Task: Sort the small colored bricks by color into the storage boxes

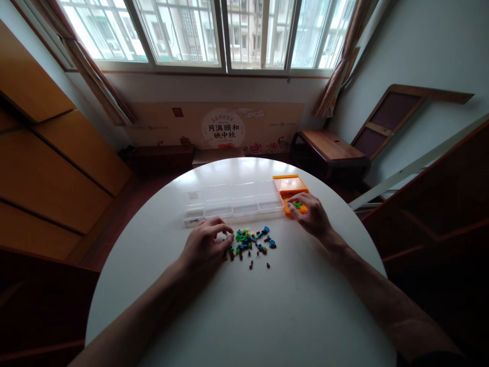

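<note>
My left hand (208, 238) rests at the left edge of a loose pile of small toy bricks (244, 237) in green, blue, yellow and brown. Its thumb and forefinger come together in a pinch; whatever may be between them is too small to make out. Over an orange box (289, 214) with a raised clear lid, my right hand (311, 214) holds its thumb and forefinger close together. Small green pieces (297, 205) lie inside that box, partly covered by the hand. Anything between the right fingertips cannot be made out.
A clear plastic compartment case (244, 206) with its lid folded back lies behind the pile, beside the orange box. Several tiny brown pieces (251, 265) are scattered in front. The round white table (267, 316) has a wooden bench (332, 145) beyond its far right.
</note>
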Motion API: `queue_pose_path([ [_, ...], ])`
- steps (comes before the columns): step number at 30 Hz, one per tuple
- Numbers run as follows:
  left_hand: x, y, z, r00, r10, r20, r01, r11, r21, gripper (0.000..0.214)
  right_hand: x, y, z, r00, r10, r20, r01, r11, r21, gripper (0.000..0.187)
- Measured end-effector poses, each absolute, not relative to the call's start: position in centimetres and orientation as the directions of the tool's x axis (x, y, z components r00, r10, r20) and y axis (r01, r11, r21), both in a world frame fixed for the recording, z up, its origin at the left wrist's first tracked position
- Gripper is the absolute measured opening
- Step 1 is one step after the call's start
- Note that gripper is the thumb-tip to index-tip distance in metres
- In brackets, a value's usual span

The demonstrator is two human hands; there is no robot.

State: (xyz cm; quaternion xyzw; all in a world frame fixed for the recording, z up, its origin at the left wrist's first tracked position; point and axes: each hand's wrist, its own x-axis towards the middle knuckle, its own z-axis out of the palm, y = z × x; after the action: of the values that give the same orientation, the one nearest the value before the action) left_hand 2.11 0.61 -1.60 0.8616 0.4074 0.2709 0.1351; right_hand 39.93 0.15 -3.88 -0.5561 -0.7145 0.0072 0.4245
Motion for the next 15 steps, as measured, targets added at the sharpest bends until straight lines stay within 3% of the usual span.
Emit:
queue_pose_path([
  [7, 2.7, 0.4, -1.5, 0.516, 0.772, 0.371, 0.613, -0.636, 0.469, 0.013, 38.3, -0.6, -3.3, -0.071, 0.779, 0.623, 0.769, 0.44, -0.463, 0.011],
  [15, 4.6, -0.8, -1.2, 0.376, 0.869, 0.322, 0.393, -0.464, 0.794, 0.023, 34.0, -2.9, -1.8, -0.378, 0.629, 0.679, 0.615, 0.719, -0.324, 0.008],
])
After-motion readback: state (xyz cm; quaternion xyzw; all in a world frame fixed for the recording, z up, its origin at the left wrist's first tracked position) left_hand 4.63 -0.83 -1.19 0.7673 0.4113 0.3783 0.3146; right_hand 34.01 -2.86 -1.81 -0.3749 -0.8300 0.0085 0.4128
